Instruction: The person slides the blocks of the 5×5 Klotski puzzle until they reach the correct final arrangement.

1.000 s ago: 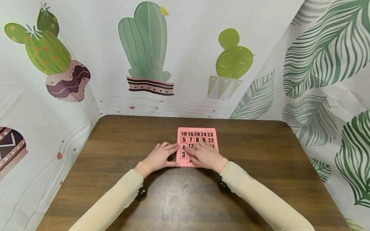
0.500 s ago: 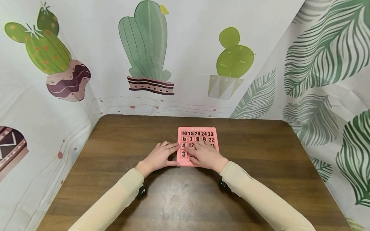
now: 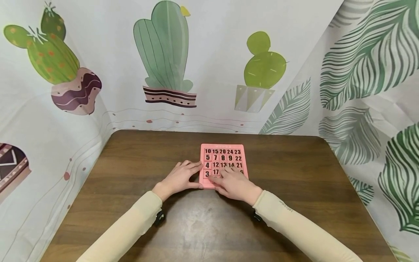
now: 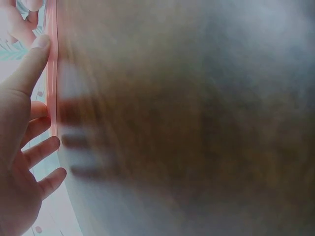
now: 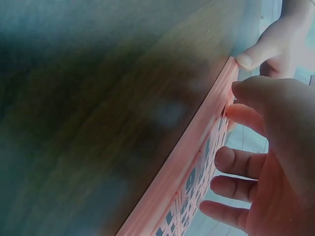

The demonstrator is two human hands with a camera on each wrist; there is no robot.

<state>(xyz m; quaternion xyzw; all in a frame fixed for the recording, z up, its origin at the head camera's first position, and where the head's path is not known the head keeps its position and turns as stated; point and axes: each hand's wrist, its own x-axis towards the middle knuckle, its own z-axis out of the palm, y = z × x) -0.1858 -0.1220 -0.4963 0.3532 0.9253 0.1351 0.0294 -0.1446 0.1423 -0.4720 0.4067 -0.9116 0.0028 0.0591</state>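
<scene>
A pink sliding number puzzle [image 3: 223, 158] lies flat on the table, black numerals on its tiles. At its left edge my left hand [image 3: 178, 178] rests, thumb at the near left corner and fingertips along the side. The left wrist view shows that thumb [image 4: 30, 66] on the pink frame, the other fingers loosely spread. My right hand [image 3: 236, 185] is over the near part of the puzzle, index fingertip right at the 3 tile [image 3: 207, 174]. It hides several lower tiles. In the right wrist view its other fingers [image 5: 236, 188] are slightly bent and hold nothing.
The dark wooden table [image 3: 147, 145] has rounded far corners. A white cloth [image 3: 216, 22] printed with cacti and leaves hangs behind it and along the sides. Dark wrist devices [image 3: 159, 217] show under both pale sleeves [image 3: 131, 225].
My right hand has slid slightly toward me, its index fingertip going from beside the 4 tile to the 3 tile. The row with 17 now shows. My left hand stays put.
</scene>
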